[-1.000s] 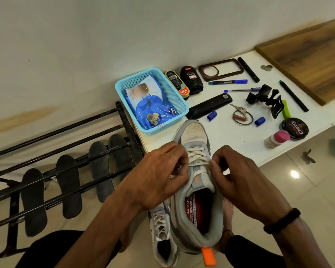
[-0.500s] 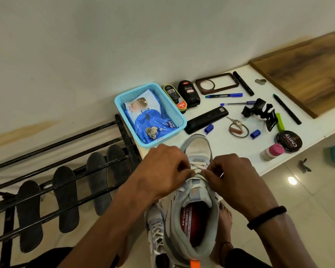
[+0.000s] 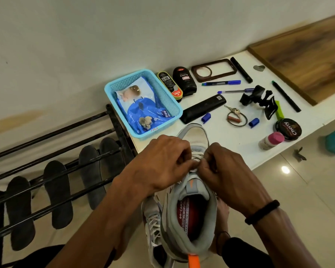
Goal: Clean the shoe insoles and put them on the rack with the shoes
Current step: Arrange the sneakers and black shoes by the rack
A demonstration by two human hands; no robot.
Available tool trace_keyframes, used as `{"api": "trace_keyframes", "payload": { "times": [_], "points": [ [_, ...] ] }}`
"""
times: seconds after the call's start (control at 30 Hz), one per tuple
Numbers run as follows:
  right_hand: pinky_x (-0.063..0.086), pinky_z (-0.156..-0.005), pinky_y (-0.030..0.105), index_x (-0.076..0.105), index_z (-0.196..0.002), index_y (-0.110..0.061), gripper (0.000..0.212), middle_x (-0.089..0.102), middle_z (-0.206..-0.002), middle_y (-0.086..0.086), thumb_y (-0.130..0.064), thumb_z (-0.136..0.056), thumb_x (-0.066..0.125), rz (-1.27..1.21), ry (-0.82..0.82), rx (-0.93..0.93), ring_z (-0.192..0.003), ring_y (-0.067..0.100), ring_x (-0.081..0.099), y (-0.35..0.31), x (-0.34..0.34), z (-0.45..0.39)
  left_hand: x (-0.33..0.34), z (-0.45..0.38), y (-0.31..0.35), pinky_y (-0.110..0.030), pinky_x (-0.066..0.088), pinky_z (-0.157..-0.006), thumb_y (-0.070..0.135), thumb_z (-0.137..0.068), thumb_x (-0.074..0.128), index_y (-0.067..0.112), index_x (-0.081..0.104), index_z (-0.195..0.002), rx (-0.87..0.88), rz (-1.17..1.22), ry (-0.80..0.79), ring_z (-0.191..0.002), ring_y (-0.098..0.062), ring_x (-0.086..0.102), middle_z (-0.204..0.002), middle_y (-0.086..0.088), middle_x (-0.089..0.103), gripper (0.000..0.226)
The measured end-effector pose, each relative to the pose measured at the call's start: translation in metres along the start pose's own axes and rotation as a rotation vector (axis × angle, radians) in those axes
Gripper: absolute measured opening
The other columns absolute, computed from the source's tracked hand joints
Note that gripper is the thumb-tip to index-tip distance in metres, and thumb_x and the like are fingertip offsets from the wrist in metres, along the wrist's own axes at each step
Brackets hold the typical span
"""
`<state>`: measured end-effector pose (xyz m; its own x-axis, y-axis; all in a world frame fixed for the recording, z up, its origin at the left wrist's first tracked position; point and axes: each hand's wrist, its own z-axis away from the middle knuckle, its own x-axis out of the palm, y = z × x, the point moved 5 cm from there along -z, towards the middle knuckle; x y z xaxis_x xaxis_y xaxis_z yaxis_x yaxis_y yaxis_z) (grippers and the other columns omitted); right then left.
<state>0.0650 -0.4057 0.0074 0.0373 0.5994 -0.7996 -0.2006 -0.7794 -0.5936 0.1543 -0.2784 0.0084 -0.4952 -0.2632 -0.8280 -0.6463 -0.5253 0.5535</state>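
Head view, grey shoe (image 3: 190,215): heel toward the person, toe lying on the near edge of the white desk (image 3: 230,144), just in front of the blue basket (image 3: 143,102).
Head view, left hand (image 3: 161,163): fingers curled tight at the laces (image 3: 196,158) on the left of the shoe's tongue, seemingly pinching them.
Head view, right hand (image 3: 224,171): curled likewise on the right of the tongue, knuckles nearly meeting the left hand's.
Head view, red insole (image 3: 190,211): lies inside the shoe, visible through the collar.
Head view, second shoe (image 3: 153,223): on the floor, just left of and below the grey shoe.
Head view, dark insoles (image 3: 56,192): four lean on the black rack (image 3: 52,149), left of the shoe.
Handling: the shoe looks light and soft-walled with a stiffer sole; best taken at heel collar or sole. Insoles are likely thin and floppy; best held at an edge.
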Motion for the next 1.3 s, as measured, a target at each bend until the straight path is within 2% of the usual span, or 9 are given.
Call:
{"api": "trace_keyframes", "payload": {
  "times": [0.1, 0.37, 0.57, 0.7, 0.8, 0.87, 1.0, 1.13, 1.3],
  "points": [
    [0.036, -0.06, 0.019, 0.05, -0.083, -0.02, 0.014, 0.051, -0.075, -0.007, -0.025, -0.095, 0.054, -0.033, 0.033, -0.025, -0.069, 0.011, 0.046, 0.002, 0.0, 0.002, 0.001, -0.003, 0.006, -0.039, 0.052, -0.081, 0.045, -0.094, 0.063, 0.029, 0.061, -0.089, -0.025, -0.035, -0.016, -0.085, -0.011, 0.057, -0.088, 0.012, 0.062, 0.017],
    [0.042, -0.061, 0.024, 0.053, -0.083, -0.021, 0.012, 0.055, -0.075, -0.008, -0.023, -0.093, 0.059, -0.077, 0.078, -0.046, -0.07, 0.011, 0.05, 0.004, 0.0, 0.0, 0.013, 0.001, 0.002, -0.036, 0.043, -0.08, 0.038, -0.108, 0.038, 0.018, 0.048, -0.1, -0.003, -0.072, -0.123, -0.085, -0.017, 0.05, -0.096, 0.002, 0.053, 0.023],
    [0.047, -0.063, 0.013, 0.068, -0.095, -0.028, 0.02, 0.067, -0.084, -0.014, -0.045, -0.094, 0.059, -0.126, 0.049, 0.116, -0.073, 0.002, 0.063, 0.016, -0.008, -0.008, 0.002, 0.01, -0.013, -0.029, 0.053, -0.069, 0.052, -0.093, 0.065, 0.029, 0.067, -0.089, -0.02, 0.2, 0.045, -0.077, -0.004, 0.062, -0.08, 0.013, 0.067, 0.024],
    [0.043, -0.063, 0.009, 0.075, -0.093, -0.026, 0.014, 0.07, -0.085, -0.014, -0.038, -0.092, 0.067, 0.042, 0.06, 0.101, -0.075, 0.001, 0.061, 0.007, -0.01, -0.013, -0.003, 0.006, -0.006, -0.033, 0.056, -0.075, 0.05, -0.09, 0.07, 0.028, 0.072, -0.089, -0.05, 0.052, 0.055, -0.077, -0.003, 0.063, -0.082, 0.013, 0.07, 0.021],
    [0.052, -0.073, 0.027, 0.072, -0.101, -0.024, 0.018, 0.07, -0.094, -0.004, -0.038, -0.096, 0.061, 0.232, 0.002, 0.102, -0.082, 0.013, 0.063, -0.005, -0.008, -0.02, 0.004, 0.002, 0.005, -0.037, 0.048, -0.086, 0.043, -0.099, 0.057, 0.024, 0.064, -0.103, -0.06, -0.143, 0.018, -0.097, -0.018, 0.058, -0.106, 0.003, 0.066, 0.021],
    [0.052, -0.074, 0.033, 0.067, -0.105, -0.021, 0.019, 0.065, -0.096, 0.0, -0.036, -0.099, 0.056, 0.357, -0.013, 0.129, -0.086, 0.02, 0.061, -0.013, -0.004, -0.023, 0.01, 0.001, 0.008, -0.037, 0.044, -0.084, 0.038, -0.102, 0.053, 0.02, 0.057, -0.108, -0.063, -0.185, -0.023, -0.102, -0.024, 0.056, -0.113, -0.004, 0.06, 0.019],
    [0.036, -0.065, 0.031, 0.051, -0.099, -0.016, 0.017, 0.047, -0.087, 0.0, -0.033, -0.101, 0.046, 0.474, -0.019, 0.091, -0.076, 0.02, 0.047, -0.022, 0.005, -0.024, 0.012, 0.006, 0.004, -0.037, 0.044, -0.08, 0.03, -0.109, 0.041, 0.011, 0.054, -0.105, 0.034, -0.181, -0.098, -0.089, -0.019, 0.05, -0.102, -0.004, 0.054, 0.022],
    [0.023, -0.053, 0.024, 0.043, -0.087, -0.016, 0.021, 0.047, -0.081, 0.0, -0.034, -0.097, 0.044, 0.367, -0.03, 0.087, -0.068, 0.019, 0.043, -0.016, 0.006, -0.022, 0.012, 0.014, 0.0, -0.038, 0.043, -0.079, 0.028, -0.111, 0.034, 0.011, 0.05, -0.105, 0.07, -0.085, -0.041, -0.084, -0.019, 0.05, -0.098, -0.004, 0.054, 0.024],
    [0.032, -0.058, 0.024, 0.048, -0.087, -0.017, 0.017, 0.05, -0.081, -0.002, -0.031, -0.096, 0.05, 0.191, 0.045, 0.078, -0.071, 0.017, 0.046, -0.006, 0.008, -0.018, 0.014, 0.012, -0.011, -0.037, 0.044, -0.069, 0.033, -0.105, 0.045, 0.02, 0.048, -0.092, 0.026, 0.115, -0.006, -0.074, -0.014, 0.05, -0.083, 0.005, 0.055, 0.019]
  ]
}}
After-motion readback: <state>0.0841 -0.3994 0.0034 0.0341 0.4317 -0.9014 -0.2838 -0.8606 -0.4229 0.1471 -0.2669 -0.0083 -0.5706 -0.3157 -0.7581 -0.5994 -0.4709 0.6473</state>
